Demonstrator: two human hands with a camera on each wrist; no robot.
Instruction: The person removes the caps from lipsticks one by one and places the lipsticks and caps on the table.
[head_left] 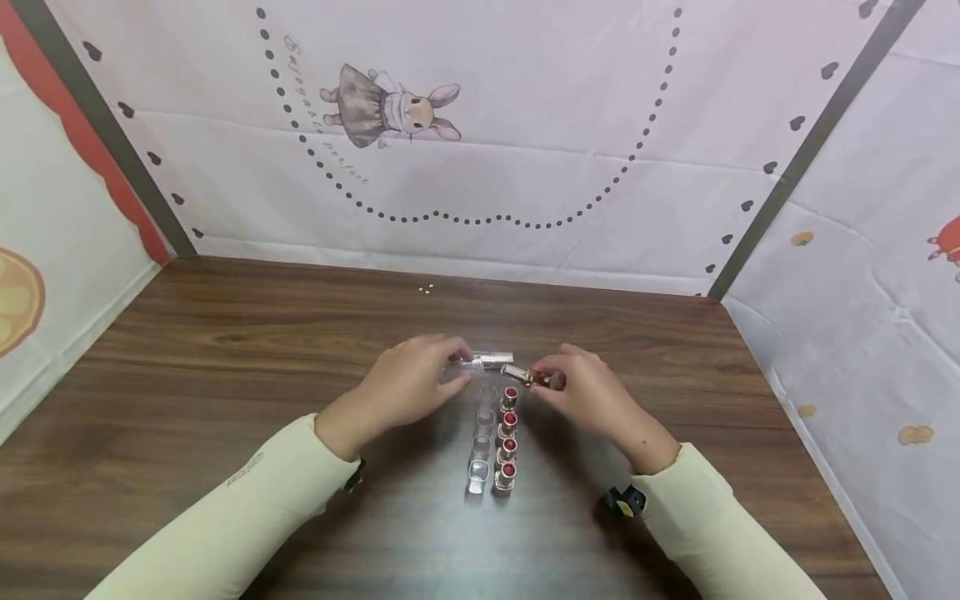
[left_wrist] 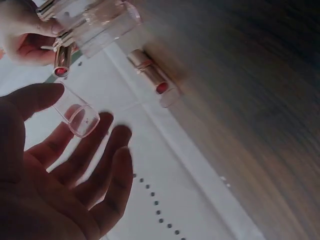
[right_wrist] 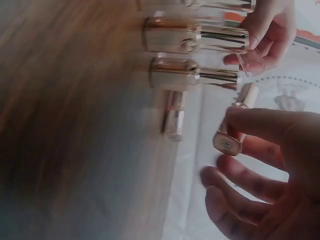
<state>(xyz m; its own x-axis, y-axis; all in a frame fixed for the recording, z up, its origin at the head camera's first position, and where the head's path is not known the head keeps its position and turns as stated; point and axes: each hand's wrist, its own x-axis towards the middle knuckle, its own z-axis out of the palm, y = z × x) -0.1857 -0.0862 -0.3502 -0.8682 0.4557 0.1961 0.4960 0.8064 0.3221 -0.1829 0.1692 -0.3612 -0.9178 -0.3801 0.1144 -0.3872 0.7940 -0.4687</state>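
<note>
My left hand (head_left: 412, 379) pinches a clear plastic lipstick cap (left_wrist: 75, 112) between thumb and fingers, its open end tilted. Opposite it, my right hand (head_left: 588, 392) grips an uncapped gold lipstick (right_wrist: 227, 142) by its base, the red tip pointing toward the cap. Cap and lipstick are apart. Just beyond the hands, another lipstick (head_left: 495, 359) lies on its side, with a clear cap over its red end in the left wrist view. Nearer me, several uncapped lipsticks (head_left: 507, 450) stand upright in a row, with a row of clear caps (head_left: 480, 447) to their left.
The brown wood-grain table (head_left: 225, 358) carries a few tiny white bits (head_left: 426, 289) near its back edge. A white printed cloth (head_left: 525, 100) hangs behind, and more cloth (head_left: 840, 308) closes the right side.
</note>
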